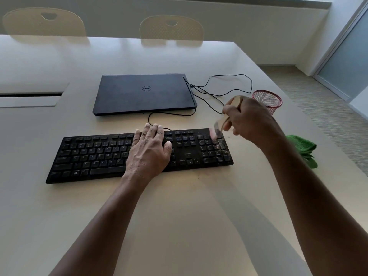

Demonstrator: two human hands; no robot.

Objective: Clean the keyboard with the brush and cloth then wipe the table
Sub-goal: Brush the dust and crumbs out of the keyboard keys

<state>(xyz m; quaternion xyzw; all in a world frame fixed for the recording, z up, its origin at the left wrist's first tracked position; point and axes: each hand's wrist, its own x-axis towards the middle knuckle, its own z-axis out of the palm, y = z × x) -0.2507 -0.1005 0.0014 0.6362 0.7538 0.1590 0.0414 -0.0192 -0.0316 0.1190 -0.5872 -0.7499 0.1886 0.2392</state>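
A black keyboard (95, 154) lies across the middle of the beige table (179, 206). Grey dust covers its number pad at the right end. My left hand (149, 148) rests flat on the keys near the middle, fingers straight. My right hand (249, 118) grips the wooden handle of a small brush (218, 127), blurred by motion, with its bristles touching the top right corner of the keyboard. A green cloth (302, 148) lies crumpled on the table to the right, partly hidden behind my right forearm.
A closed dark laptop (143, 94) sits behind the keyboard, with a black cable (229, 84) looping to its right. A red mesh cup (267, 101) stands behind my right hand near the table's right edge. Two pale chairs (171, 26) stand at the far side.
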